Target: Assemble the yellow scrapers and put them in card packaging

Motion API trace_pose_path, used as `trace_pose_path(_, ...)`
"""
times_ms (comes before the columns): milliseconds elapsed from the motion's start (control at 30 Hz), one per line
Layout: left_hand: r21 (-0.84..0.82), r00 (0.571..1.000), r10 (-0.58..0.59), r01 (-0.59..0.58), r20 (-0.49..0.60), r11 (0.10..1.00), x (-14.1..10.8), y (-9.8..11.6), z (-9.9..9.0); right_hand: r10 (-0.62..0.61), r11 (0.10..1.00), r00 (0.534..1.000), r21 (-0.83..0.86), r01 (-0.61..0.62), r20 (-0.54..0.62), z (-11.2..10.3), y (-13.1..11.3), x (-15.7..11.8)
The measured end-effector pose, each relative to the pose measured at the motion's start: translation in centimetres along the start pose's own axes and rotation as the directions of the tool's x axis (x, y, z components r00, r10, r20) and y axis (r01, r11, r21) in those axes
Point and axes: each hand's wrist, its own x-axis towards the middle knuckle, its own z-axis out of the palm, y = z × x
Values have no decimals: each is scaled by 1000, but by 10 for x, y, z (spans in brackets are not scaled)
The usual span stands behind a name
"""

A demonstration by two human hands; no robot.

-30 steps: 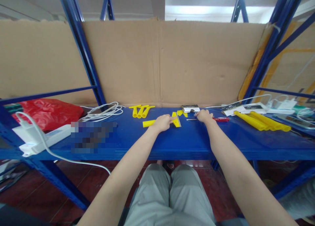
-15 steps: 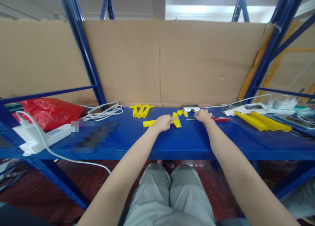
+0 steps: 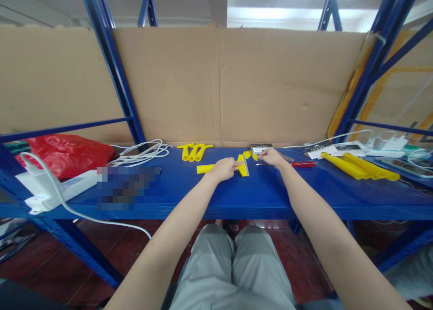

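My left hand [image 3: 224, 168] is wrapped round the yellow scraper [image 3: 242, 166], whose handle sticks out to the left and whose blade edge faces right. My right hand [image 3: 270, 157] has its fingers pinched together beside small yellow pieces [image 3: 249, 155]; what they hold, if anything, is too small to make out. Just behind that hand lies a small black and white pack [image 3: 260, 148]. A screwdriver with a red handle [image 3: 303, 164] rests on the blue table [image 3: 250, 193], its shaft passing by my right hand.
Three yellow T-shaped pieces [image 3: 192, 153] lie at the back. Several yellow tubes [image 3: 358, 166] and printed cards [image 3: 320, 150] are on the right. At the left are a red bag [image 3: 72, 157], coiled white cable [image 3: 145, 152] and a white power strip [image 3: 67, 190]. Cardboard [image 3: 270, 89] stands behind.
My right hand has moved a little left, towards the small yellow pieces. My left hand and the scraper have stayed almost in place.
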Motion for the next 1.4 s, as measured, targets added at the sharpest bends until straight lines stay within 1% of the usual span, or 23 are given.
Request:
trace_pose_path(100,6,1000,16,-16,4,1000,0,-1,0,-151,969,986,210,133,72,5,-12,-3)
trace_pose_path(167,7,1000,29,-29,10,1000,0,-1,0,-268,909,961,349,229,69,9,-21,-7)
trace_pose_path(200,6,999,35,-35,12,999,0,-1,0,-309,882,949,392,263,57,11,-26,-8)
trace_pose_path(267,-1,999,43,-43,13,999,0,-1,0,-353,853,935,425,304,41,14,-33,-11)
trace_pose_path(367,-14,999,50,-50,11,999,0,0,-1,-386,856,922,384,347,29,17,-39,-12)
trace_pose_path(533,-29,998,65,-65,5,997,0,2,-2,-413,877,911,269,398,-3,19,-38,-10)
trace_pose_path(800,-25,997,79,-79,-1,997,0,1,0,-451,877,892,206,435,37,18,-40,-13)
trace_pose_path(967,-30,996,83,-84,-5,996,0,0,1,-456,876,890,186,445,21,18,-41,-14)
trace_pose_path(1067,-33,997,81,-81,-5,996,0,0,0,-466,871,884,190,453,29,18,-41,-15)
trace_pose_path(1233,-35,997,75,-74,17,997,-1,1,-1,-453,878,890,201,435,48,17,-41,-15)
trace_pose_path(1400,-14,997,74,-73,17,997,-1,2,-2,-479,865,876,202,460,56,18,-40,-14)
